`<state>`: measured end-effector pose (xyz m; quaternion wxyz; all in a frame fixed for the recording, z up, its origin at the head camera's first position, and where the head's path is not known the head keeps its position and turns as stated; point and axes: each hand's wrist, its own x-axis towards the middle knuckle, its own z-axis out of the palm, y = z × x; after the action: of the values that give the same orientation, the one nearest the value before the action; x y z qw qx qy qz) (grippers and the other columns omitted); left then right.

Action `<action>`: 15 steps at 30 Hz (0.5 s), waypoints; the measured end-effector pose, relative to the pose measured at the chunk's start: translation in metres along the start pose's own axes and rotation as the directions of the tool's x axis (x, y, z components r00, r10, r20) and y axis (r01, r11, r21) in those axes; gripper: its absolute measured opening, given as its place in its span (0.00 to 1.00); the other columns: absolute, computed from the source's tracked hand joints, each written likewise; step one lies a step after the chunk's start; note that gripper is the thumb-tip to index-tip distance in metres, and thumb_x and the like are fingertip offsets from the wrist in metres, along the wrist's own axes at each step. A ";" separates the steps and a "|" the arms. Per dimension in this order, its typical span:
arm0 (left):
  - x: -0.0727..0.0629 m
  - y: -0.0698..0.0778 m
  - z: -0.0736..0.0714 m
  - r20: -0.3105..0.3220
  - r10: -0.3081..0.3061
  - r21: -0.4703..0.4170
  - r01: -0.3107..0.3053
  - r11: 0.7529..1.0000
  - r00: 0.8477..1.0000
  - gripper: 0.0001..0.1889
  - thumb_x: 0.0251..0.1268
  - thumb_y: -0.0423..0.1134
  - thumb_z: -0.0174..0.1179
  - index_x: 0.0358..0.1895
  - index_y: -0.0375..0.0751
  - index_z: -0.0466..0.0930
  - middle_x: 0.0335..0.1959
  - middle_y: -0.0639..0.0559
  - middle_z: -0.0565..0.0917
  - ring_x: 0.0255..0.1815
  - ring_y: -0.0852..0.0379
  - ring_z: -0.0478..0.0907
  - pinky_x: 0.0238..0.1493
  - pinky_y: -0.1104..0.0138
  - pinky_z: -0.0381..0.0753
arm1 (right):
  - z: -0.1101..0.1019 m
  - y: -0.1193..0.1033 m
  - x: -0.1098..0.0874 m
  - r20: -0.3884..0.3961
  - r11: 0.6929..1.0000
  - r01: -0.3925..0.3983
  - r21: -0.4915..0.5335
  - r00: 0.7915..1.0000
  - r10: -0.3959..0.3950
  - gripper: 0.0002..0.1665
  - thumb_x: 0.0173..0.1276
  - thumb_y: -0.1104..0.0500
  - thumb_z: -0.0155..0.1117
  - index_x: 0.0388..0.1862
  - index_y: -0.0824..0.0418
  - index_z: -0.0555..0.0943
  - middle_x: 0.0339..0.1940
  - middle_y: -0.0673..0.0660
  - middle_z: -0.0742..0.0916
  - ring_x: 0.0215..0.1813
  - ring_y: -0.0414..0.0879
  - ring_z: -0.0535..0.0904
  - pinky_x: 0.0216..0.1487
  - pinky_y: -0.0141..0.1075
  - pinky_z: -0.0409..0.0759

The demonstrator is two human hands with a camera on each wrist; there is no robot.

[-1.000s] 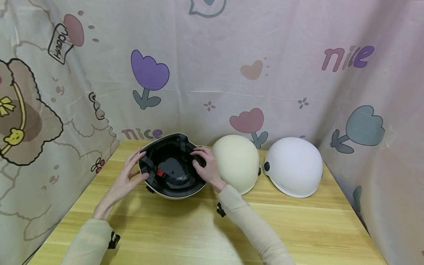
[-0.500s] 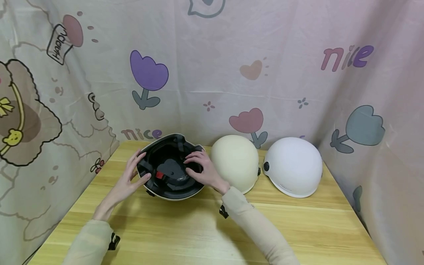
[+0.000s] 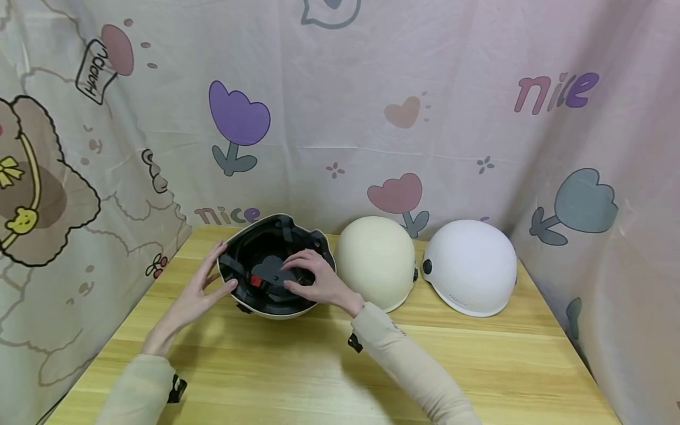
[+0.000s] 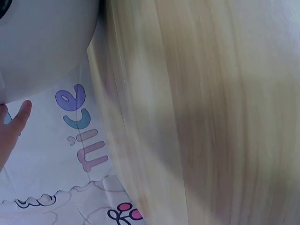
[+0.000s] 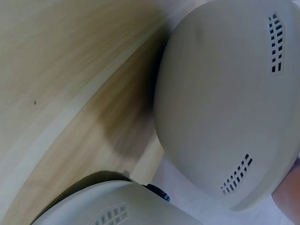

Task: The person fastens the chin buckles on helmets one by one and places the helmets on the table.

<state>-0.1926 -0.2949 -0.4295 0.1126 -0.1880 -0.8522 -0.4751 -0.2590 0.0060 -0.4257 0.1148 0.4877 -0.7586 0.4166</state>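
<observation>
A cream helmet [image 3: 273, 265] rests upside down and tilted at the table's left back, its black lining and red buckle [image 3: 256, 281] facing up. My left hand [image 3: 198, 298] grips its left rim, thumb at the near edge and fingers along the far side. In the left wrist view, a fingertip [image 4: 24, 111] is beside the pale shell [image 4: 44, 44]. Over the helmet's opening, my right hand [image 3: 321, 282] has thumb and fingers spread apart, nothing visible between them. Whether its fingertips touch the lining cannot be told. The right wrist view shows the vented shell [image 5: 225, 93].
Just right of the held helmet, a second cream helmet [image 3: 376, 262] stands dome up. A white helmet [image 3: 471, 268] with a black side knob is farther right. The wooden table [image 3: 297, 366] meets a patterned curtain [image 3: 319, 118] behind and at both sides.
My right hand has moved left from the helmet's right rim to above its interior. The left hand stays at the left rim, and the helmet has shifted slightly left.
</observation>
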 end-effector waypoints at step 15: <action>-0.008 0.000 -0.009 -0.078 0.106 0.063 -0.102 0.993 0.991 0.34 0.68 0.24 0.60 0.76 0.36 0.61 0.78 0.36 0.61 0.73 0.82 0.55 0.62 0.89 0.62 | 0.005 -0.019 0.003 0.185 0.997 -0.019 0.078 0.983 0.004 0.20 0.62 0.55 0.75 0.53 0.56 0.85 0.54 0.53 0.86 0.60 0.43 0.78 0.67 0.31 0.76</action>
<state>-0.1859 -0.3047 -0.4276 0.1773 -0.2093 -0.8496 -0.4505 -0.2437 -0.0032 -0.4171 0.0223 0.5240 -0.7516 0.4000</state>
